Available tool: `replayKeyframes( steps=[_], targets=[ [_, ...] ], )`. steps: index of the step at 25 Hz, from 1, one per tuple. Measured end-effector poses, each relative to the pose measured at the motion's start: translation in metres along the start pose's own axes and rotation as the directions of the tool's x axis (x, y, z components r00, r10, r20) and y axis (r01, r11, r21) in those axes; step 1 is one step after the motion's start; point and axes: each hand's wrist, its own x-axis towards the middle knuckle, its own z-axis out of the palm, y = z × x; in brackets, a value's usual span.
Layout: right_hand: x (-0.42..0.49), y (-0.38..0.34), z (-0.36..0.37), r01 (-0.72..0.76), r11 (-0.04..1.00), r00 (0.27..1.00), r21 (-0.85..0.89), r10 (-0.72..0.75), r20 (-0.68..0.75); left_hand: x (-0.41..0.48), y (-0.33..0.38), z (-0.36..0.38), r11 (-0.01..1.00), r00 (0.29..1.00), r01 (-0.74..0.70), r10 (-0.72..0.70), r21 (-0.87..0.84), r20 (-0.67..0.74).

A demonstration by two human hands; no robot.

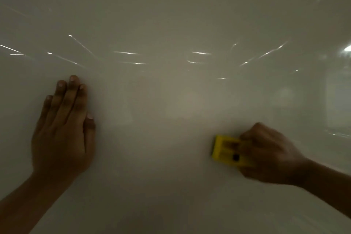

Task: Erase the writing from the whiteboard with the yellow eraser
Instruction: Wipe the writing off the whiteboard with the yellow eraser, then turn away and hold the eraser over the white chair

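My right hand (269, 155) is closed around the yellow rectangular plastic eraser (227, 150), low and right on the glossy white whiteboard (171, 15), while my left hand (62, 129) lies flat with fingers spread wide against it. I see no writing, only glare, so I could miss faint marks. No board edge shows; bare surface lies open between my hands.

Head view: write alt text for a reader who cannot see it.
A right hand presses a yellow eraser against a glossy whiteboard, blurred as if mid-wipe. The left hand lies flat on the board, fingers together. No writing shows, only streaks of reflected light.
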Motion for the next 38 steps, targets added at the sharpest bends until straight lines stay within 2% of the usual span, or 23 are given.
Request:
replayKeyframes(
  steps=[1, 2, 3, 4, 6, 8, 10, 11, 13, 15, 17, 19, 20, 22, 23, 25, 27, 29, 31, 34, 36, 38],
  targets=[
    [-0.002, 0.027, -0.006, -0.162, 0.986, 0.986, -0.049, 0.16, -0.043, 0.0, 0.001, 0.001, 1.0, 1.0, 0.011, -0.011, 0.016, -0.006],
    [0.004, 0.057, -0.015, -0.377, 0.92, 0.92, -0.103, 0.359, -0.158, -0.001, 0.001, 0.002, 0.999, 1.0, 0.024, -0.024, 0.029, -0.015],
    [0.019, 0.087, -0.024, -0.543, 0.831, 0.817, -0.118, 0.491, -0.302, -0.001, 0.002, 0.002, 0.999, 0.999, 0.037, -0.036, 0.04, -0.019],
    [0.04, 0.108, -0.035, -0.627, 0.775, 0.727, -0.084, 0.543, -0.419, -0.001, 0.002, 0.002, 0.998, 0.999, 0.043, -0.042, 0.051, -0.019],
    [0.102, 0.118, -0.052, -0.663, 0.746, 0.615, 0.063, 0.591, -0.522, -0.003, 0.004, 0.002, 0.997, 0.999, 0.043, -0.042, 0.06, -0.028],
    [0.167, 0.084, -0.056, -0.61, 0.781, 0.574, 0.137, 0.554, -0.603, -0.002, 0.004, 0.0, 0.998, 0.999, 0.04, -0.038, 0.053, -0.022],
    [0.214, 0.028, -0.048, -0.481, 0.868, 0.613, 0.122, 0.433, -0.66, 0.0, 0.005, -0.001, 0.998, 0.999, 0.049, -0.049, 0.031, 0.003],
    [0.223, -0.005, -0.037, -0.374, 0.918, 0.674, 0.132, 0.367, -0.641, -0.001, 0.006, -0.002, 0.998, 0.998, 0.057, -0.057, 0.017, 0.023],
    [0.21, -0.075, 0.0, -0.235, 0.959, 0.843, 0.159, 0.283, -0.458, -0.002, 0.008, -0.006, 0.998, 0.996, 0.065, -0.063, -0.026, 0.07],
    [0.165, -0.14, 0.036, -0.115, 0.974, 0.946, 0.195, 0.167, -0.276, 0.0, 0.016, -0.014, 0.989, 0.984, 0.129, -0.118, -0.078, 0.13],
    [0.111, -0.189, 0.063, -0.023, 0.97, 0.988, 0.241, 0.06, -0.145, 0.0, 0.03, -0.028, 0.952, 0.946, 0.256, -0.21, -0.168, 0.247],
    [0.075, -0.211, 0.076, -0.023, 0.957, 0.998, 0.288, 0.038, -0.048, -0.008, 0.048, -0.045, 0.907, 0.915, 0.327, -0.234, -0.264, 0.329],
    [0.064, -0.215, 0.076, -0.071, 0.938, 0.996, 0.339, 0.084, -0.024, -0.021, 0.056, -0.055, 0.896, 0.904, 0.332, -0.213, -0.295, 0.37],
    [0.04, -0.217, 0.069, -0.254, 0.875, 0.958, 0.413, 0.285, -0.014, -0.062, 0.076, -0.077, 0.86, 0.866, 0.358, -0.16, -0.364, 0.474],
    [0.024, -0.219, 0.062, -0.349, 0.841, 0.922, 0.414, 0.388, -0.01, -0.085, 0.088, -0.09, 0.826, 0.827, 0.409, -0.156, -0.388, 0.54],
    [-0.018, -0.233, 0.042, -0.474, 0.789, 0.866, 0.39, 0.498, 0.046, -0.129, 0.116, -0.11, 0.72, 0.689, 0.575, -0.169, -0.389, 0.705],
    [-0.066, -0.258, 0.024, -0.562, 0.736, 0.823, 0.378, 0.542, 0.168, -0.165, 0.144, -0.118, 0.59, 0.483, 0.74, -0.131, -0.323, 0.866],
    [-0.116, -0.281, 0.006, -0.69, 0.626, 0.723, 0.365, 0.619, 0.306, -0.2, 0.175, -0.116, 0.479, 0.282, 0.843, -0.005, -0.246, 0.959],
    [-0.164, -0.298, -0.016, -0.813, 0.503, 0.583, 0.294, 0.7, 0.413, -0.228, 0.214, -0.111, 0.405, 0.135, 0.895, 0.155, -0.188, 0.979],
    [-0.224, -0.312, -0.055, -0.921, 0.366, 0.381, 0.131, 0.788, 0.483, -0.268, 0.273, -0.107, 0.33, -0.063, 0.943, 0.324, -0.05, 0.944],
    [-0.263, -0.314, -0.084, -0.951, 0.308, 0.255, -0.025, 0.829, 0.499, -0.292, 0.325, -0.106, 0.324, -0.2, 0.945, 0.466, 0.045, 0.862],
    [-0.294, -0.316, -0.105, -0.948, 0.277, 0.161, -0.159, 0.844, 0.512, -0.311, 0.369, -0.107, 0.331, -0.32, 0.932, 0.562, 0.148, 0.763]
  ],
)
